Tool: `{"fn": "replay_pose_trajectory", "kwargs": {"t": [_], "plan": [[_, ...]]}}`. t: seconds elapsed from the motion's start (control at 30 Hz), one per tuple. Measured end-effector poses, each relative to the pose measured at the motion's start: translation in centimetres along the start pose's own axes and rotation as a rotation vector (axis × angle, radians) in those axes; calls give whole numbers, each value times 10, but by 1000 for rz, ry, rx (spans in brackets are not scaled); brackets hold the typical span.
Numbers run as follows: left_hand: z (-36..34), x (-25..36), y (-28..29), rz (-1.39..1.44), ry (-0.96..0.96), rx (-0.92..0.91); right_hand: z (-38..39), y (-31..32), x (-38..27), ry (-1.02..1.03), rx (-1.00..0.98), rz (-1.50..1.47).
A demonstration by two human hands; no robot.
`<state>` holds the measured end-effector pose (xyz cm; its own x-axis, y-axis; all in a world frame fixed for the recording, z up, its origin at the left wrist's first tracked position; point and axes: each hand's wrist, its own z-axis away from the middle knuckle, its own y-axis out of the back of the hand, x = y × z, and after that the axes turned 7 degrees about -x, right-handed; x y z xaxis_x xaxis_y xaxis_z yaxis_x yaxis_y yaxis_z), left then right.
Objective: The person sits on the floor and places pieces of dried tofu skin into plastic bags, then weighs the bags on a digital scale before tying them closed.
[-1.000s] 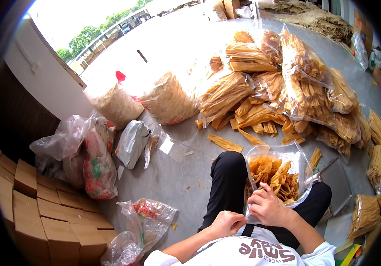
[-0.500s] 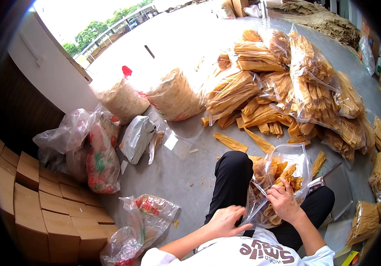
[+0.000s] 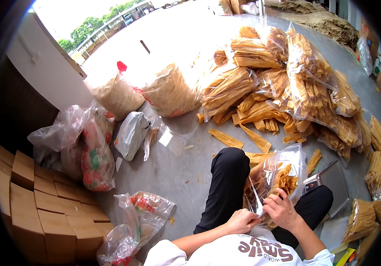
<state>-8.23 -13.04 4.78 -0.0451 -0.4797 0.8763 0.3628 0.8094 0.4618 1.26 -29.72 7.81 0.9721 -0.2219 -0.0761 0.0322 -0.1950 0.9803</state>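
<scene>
A clear plastic bag (image 3: 298, 162), partly filled with dried yellow-brown leafy strips (image 3: 284, 181), rests between my bent knees. At the near side of the bag, my left hand (image 3: 242, 221) is closed with its fingertips pinched on the bag's edge. Just to its right my right hand (image 3: 281, 211) is also closed, gripping the bag's plastic close to the strips. The two hands are nearly side by side. Fingers hide part of the bag's near edge.
A large heap of bagged strips (image 3: 305, 84) stands ahead, with loose strips (image 3: 227, 138) on the floor before it. Full sacks (image 3: 170, 93), crumpled plastic bags (image 3: 148, 213) and stacked cardboard boxes (image 3: 57, 230) lie to the left. A flat metal-grey device (image 3: 332, 181) sits by my right knee.
My left hand has moved right to the bag's edge and closed on it, from open fingers before. My right hand has shifted slightly down and left, still on the bag.
</scene>
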Motion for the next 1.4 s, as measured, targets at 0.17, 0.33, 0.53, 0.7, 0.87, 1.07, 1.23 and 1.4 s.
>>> {"fn": "replay_pose_trajectory", "kwargs": {"t": [0.17,0.33,0.53,0.7,0.87,1.07,1.23,1.4], "plan": [[7,-10,-4,73,3,46,-9,-8,29,-60,-3,69],[10,-19,-6,94,2,50,-15,-12,63,-104,3,68],[16,-26,-4,101,6,65,-27,-14,90,-140,-5,78],[24,-31,-4,51,39,46,-38,-5,111,-141,64,153],[25,-29,0,48,34,45,-45,0,134,-155,70,171],[21,-32,-4,-24,55,23,-38,-12,181,-188,102,293],[22,-31,-6,-24,53,61,-38,-13,198,-188,149,225],[20,-25,-6,-23,49,28,-29,0,202,-218,161,248]]}}
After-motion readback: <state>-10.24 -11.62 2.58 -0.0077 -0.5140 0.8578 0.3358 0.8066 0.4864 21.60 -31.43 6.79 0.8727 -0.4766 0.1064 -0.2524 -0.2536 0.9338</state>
